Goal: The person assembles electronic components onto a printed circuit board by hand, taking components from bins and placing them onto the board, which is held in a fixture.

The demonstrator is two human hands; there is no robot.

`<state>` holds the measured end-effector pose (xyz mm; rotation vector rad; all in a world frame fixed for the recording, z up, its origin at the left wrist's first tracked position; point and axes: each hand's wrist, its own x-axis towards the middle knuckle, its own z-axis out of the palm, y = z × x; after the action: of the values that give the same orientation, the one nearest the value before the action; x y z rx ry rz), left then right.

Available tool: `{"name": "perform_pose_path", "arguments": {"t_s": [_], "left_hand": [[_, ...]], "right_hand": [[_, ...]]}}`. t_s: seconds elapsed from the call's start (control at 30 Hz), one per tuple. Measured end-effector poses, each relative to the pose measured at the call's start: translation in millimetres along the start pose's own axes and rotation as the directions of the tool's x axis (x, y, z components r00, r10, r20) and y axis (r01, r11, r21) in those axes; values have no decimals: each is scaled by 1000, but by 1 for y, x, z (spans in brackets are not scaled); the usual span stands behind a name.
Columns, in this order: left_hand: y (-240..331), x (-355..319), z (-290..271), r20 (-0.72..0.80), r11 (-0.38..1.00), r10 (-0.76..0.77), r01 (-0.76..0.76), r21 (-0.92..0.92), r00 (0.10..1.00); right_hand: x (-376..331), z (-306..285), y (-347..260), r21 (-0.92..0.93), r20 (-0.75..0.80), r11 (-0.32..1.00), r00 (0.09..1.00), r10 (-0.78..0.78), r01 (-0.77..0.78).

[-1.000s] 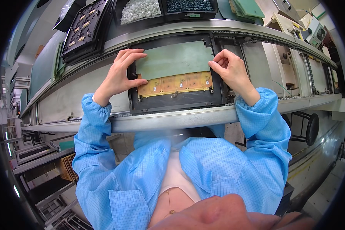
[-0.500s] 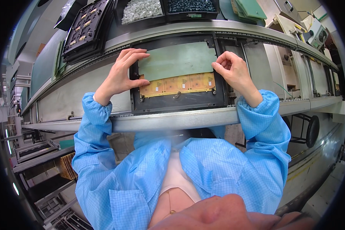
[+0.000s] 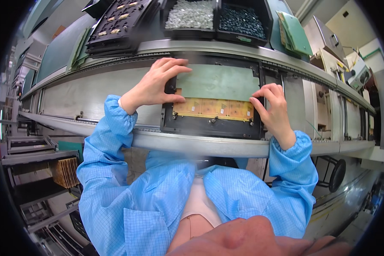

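A flat light-green sheet (image 3: 219, 81) lies over the far part of a yellow circuit board panel (image 3: 213, 109), whose near strip shows. Both sit within a black carrier frame (image 3: 192, 129) with small clamps around the board. Across the sheet's left end spans my left hand (image 3: 155, 85), thumb at the near corner and fingers at the far one, closed around that end. At the near right corner of the sheet, my right hand (image 3: 275, 111) pinches with thumb and forefinger. What lies under the sheet is hidden.
The frame rests between metal conveyor rails (image 3: 200, 145). Beyond stand a bin of clear-white small parts (image 3: 190, 15), a bin of dark small parts (image 3: 242, 21) and stacked black carriers (image 3: 115, 30). Green sheets (image 3: 295, 34) lie at the far right. A rack of boards (image 3: 65, 173) stands lower left.
The view has shifted, so the bench sits further right and lower. My right hand has moved nearer along the sheet's right end to its near corner. My left hand keeps its place.
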<state>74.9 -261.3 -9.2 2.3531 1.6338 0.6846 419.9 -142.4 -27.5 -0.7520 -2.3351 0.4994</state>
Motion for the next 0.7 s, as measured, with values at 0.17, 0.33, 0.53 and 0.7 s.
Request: {"name": "perform_pose_path", "arguments": {"t_s": [0.17,0.33,0.53,0.7], "left_hand": [[11,1,0,-37,994,51,-47,100,998],[24,-2,1,2,997,44,-44,66,999],[34,-3,-3,53,996,39,-43,74,998],[36,-4,1,-7,989,50,-49,141,999]], "right_hand": [[-1,-7,-15,-88,-3,988,991,-131,130],[-14,-8,-17,-116,53,976,982,-181,186],[-18,-4,-18,-120,6,977,984,-177,177],[-10,-5,-6,-86,9,983,987,-161,161]]}}
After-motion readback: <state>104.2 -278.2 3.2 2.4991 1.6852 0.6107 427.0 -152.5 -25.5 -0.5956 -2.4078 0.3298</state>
